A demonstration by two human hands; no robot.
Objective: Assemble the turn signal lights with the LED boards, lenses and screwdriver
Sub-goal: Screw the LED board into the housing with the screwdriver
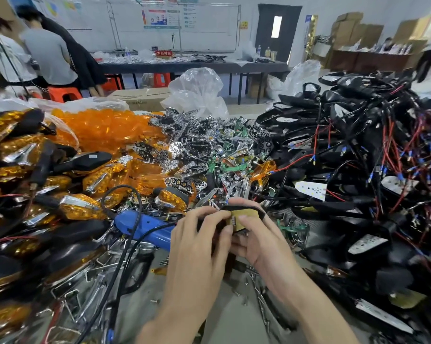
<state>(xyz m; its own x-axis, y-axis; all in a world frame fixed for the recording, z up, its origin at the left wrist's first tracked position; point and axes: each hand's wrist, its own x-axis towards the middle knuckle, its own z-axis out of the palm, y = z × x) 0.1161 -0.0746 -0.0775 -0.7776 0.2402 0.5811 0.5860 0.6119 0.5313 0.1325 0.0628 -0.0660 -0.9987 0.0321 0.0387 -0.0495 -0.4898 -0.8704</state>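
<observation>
Both hands, left hand (197, 234) & right hand (256, 234), clasp a black turn signal housing (244, 214) near centre w/ amber lens half-seated, blue screwdriver (145, 227) lying left; a slip could cock the lens.

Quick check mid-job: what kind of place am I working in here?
Most likely a small factory assembly workshop: a heap of black wired lamp housings, a pile of orange plastic lenses, and other workers at a long dark parts table.
</observation>
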